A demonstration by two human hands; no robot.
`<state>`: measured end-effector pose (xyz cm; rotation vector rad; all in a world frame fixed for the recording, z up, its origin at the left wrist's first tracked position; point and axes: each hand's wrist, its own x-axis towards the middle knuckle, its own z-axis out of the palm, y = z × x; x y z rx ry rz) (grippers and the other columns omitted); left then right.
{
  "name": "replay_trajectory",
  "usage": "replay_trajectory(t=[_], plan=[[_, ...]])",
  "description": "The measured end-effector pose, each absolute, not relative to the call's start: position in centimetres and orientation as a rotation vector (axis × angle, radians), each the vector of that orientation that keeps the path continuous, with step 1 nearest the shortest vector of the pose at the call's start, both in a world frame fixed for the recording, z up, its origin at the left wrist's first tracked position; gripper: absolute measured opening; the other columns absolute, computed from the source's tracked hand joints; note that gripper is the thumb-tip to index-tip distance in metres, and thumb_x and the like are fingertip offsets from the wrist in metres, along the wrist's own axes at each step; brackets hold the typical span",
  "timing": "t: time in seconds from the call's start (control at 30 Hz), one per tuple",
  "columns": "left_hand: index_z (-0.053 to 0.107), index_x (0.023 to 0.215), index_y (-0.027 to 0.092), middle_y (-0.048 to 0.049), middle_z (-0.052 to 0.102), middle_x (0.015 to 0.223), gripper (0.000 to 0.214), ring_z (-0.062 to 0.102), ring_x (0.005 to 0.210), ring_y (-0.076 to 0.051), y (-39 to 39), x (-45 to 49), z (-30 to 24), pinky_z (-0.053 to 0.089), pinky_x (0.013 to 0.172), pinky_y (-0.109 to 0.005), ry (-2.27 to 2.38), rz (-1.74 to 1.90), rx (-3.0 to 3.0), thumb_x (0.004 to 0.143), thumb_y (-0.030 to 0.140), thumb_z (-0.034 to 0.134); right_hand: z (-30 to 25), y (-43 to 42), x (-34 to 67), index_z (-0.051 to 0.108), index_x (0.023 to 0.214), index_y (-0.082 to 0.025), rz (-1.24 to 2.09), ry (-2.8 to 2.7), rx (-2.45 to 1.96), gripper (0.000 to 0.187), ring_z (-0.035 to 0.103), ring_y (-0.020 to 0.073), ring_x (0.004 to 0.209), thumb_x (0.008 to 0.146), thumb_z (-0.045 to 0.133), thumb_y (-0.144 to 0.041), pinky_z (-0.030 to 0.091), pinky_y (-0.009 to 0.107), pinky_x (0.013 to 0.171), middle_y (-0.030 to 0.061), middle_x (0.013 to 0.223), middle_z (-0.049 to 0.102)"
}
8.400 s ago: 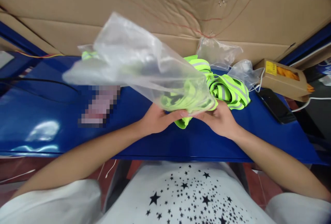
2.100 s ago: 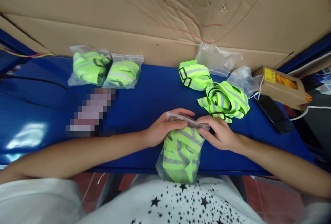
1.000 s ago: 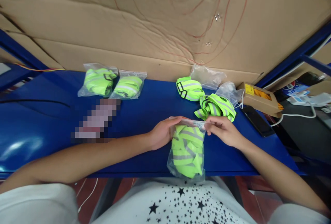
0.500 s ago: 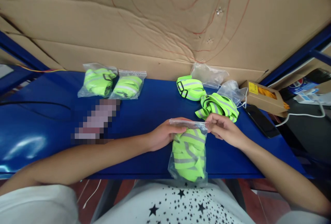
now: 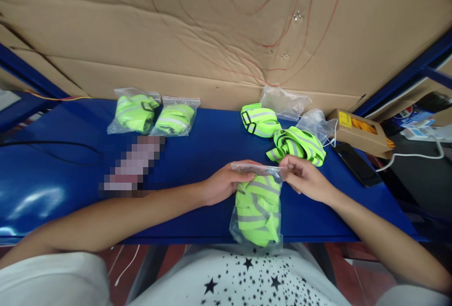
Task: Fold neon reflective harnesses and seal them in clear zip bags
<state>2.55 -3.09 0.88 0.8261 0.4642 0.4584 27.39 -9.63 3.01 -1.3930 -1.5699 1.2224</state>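
Observation:
A clear zip bag [image 5: 233, 230] hangs over the table's front edge, filled with a folded neon-green strap [image 5: 259, 209] with grey reflective stripes. My left hand [image 5: 226, 183] grips the bag near its top left, thumb in front and fingers behind. At the top right corner, my right hand [image 5: 303, 176] pinches the bag's zip edge between thumb and fingertips. Just behind my right hand lies a loose bundle of green reflective strap [image 5: 300, 143]. Farther back is another coiled strap [image 5: 263, 121] with black buckles.
Two bagged straps, one in a left bag [image 5: 136, 113] and one in a right bag [image 5: 176, 116], lie at the back left. Empty plastic bags [image 5: 284, 101], a cardboard box [image 5: 360, 132] and a black phone [image 5: 356, 165] are on the right. A cardboard panel [image 5: 197, 28] rises behind the blue table [image 5: 197, 150].
Almost nothing differs. Both hands keep their hold on the zip bag, and the view has shifted very slightly.

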Motion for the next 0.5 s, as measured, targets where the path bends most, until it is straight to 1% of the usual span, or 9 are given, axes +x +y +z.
replay_trajectory(t=[0.07,0.17,0.27,0.33,0.43,0.5], plan=[[0.078,0.111,0.019,-0.0086,0.078,0.106,0.038,0.071,0.095,-0.021,-3.1,2.5,0.8,0.051,0.085,-0.03,0.474,0.462,0.827,0.075,0.024,0.087,2.9,-9.6,27.4,0.055,0.086,-0.021,1.301,-1.536,-1.401,0.031,0.042,0.0072,0.043,0.093,0.065,-0.049,0.032,0.022,0.038,-0.0069,0.062,0.049],[0.078,0.112,0.018,-0.0094,0.077,0.108,0.04,0.07,0.098,-0.022,-3.1,2.5,0.7,0.051,0.087,-0.031,0.483,0.45,0.831,0.075,0.026,0.087,2.8,-9.4,27.3,0.052,0.083,-0.021,1.378,-1.479,-1.389,0.031,0.037,0.0067,0.04,0.092,0.066,-0.047,0.028,0.021,0.037,-0.0092,0.057,0.045],[0.076,0.115,0.018,-0.0087,0.077,0.108,0.043,0.07,0.096,-0.021,-3.4,2.6,0.7,0.051,0.086,-0.03,0.5,0.459,0.836,0.074,0.027,0.088,3.0,-9.5,27.3,0.052,0.081,-0.021,1.349,-1.48,-1.357,0.027,0.033,0.0055,0.042,0.091,0.067,-0.041,0.024,0.021,0.039,-0.0092,0.057,0.044],[0.075,0.115,0.019,-0.0075,0.076,0.107,0.041,0.068,0.095,-0.02,-3.6,2.7,0.7,0.051,0.086,-0.029,0.525,0.54,0.833,0.078,0.031,0.086,3.3,-9.6,27.7,0.052,0.081,-0.021,1.277,-1.505,-1.34,0.024,0.034,0.0059,0.044,0.091,0.065,-0.037,0.025,0.022,0.042,-0.0086,0.059,0.044],[0.073,0.1,0.017,-0.0057,0.073,0.103,0.028,0.067,0.097,-0.018,-4.0,2.9,0.6,0.052,0.09,-0.029,0.58,0.703,0.825,0.084,0.038,0.083,3.9,-9.9,28.6,0.05,0.081,-0.022,1.093,-1.535,-1.363,0.019,0.035,0.0072,0.046,0.092,0.063,-0.032,0.027,0.023,0.045,-0.008,0.059,0.042],[0.069,0.091,0.017,-0.0035,0.07,0.097,0.028,0.065,0.094,-0.016,-4.1,3.1,0.6,0.052,0.088,-0.028,0.604,0.75,0.842,0.084,0.04,0.083,4.3,-9.9,29.1,0.05,0.082,-0.022,1.001,-1.573,-1.393,0.017,0.036,0.008,0.047,0.093,0.061,-0.03,0.028,0.024,0.046,-0.0075,0.059,0.042]])
